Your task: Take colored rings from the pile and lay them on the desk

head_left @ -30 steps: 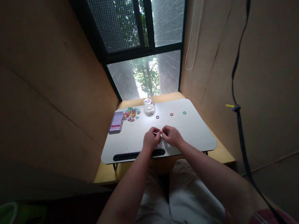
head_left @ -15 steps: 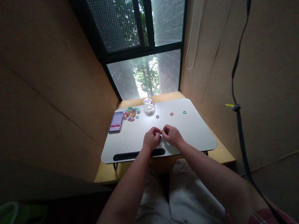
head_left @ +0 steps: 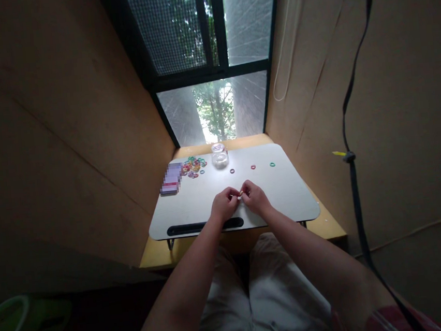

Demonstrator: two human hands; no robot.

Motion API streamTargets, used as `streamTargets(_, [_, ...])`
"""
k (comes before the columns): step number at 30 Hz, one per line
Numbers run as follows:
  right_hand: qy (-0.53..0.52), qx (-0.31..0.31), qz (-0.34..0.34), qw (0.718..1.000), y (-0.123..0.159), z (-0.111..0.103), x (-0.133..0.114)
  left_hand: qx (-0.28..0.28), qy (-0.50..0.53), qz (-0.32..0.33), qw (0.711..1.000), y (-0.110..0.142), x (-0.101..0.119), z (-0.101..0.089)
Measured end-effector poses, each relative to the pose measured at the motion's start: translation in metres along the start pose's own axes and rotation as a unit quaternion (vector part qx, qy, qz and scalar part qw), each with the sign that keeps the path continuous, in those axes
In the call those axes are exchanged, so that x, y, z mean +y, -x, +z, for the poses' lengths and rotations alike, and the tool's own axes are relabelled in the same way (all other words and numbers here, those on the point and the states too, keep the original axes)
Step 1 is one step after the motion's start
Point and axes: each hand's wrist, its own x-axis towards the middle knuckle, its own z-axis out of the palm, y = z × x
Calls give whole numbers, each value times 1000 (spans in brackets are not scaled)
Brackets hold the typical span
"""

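Above the front part of the white lap table (head_left: pixel 185 205), my left hand (head_left: pixel 224 205) and my right hand (head_left: pixel 255 198) meet with fingertips pinched together. Between them is a small yellowish-orange hair tie (head_left: pixel 241 193), mostly covered by the fingers. Beyond my hands, three hair ties lie apart in a row: a purple one (head_left: pixel 232 171), a red one (head_left: pixel 253 167) and a green one (head_left: pixel 272 164). A pile of mixed-colour hair ties (head_left: pixel 193 165) is heaped at the back left.
A clear round container (head_left: pixel 220 160) stands at the back, with a clear lid-like piece (head_left: pixel 218 148) behind it. A blurred-out flat object (head_left: pixel 171 179) lies at the left edge. The table has a black slot (head_left: pixel 187 229) in front. A dark strap (head_left: pixel 356 199) hangs on the right.
Both hands have stayed together; the right fingers have turned slightly and lifted a little around the hair tie. The things on the table have not moved.
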Motion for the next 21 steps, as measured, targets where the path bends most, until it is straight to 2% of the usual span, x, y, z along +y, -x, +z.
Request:
streamTargets(8, [19,8,4,1000,0,0,-1,21,26,7,999,-1,-5,3])
streamTargets(21, [31,1,-18,999,-2,-1,-4,-5,109,35,993,-3,-15,6])
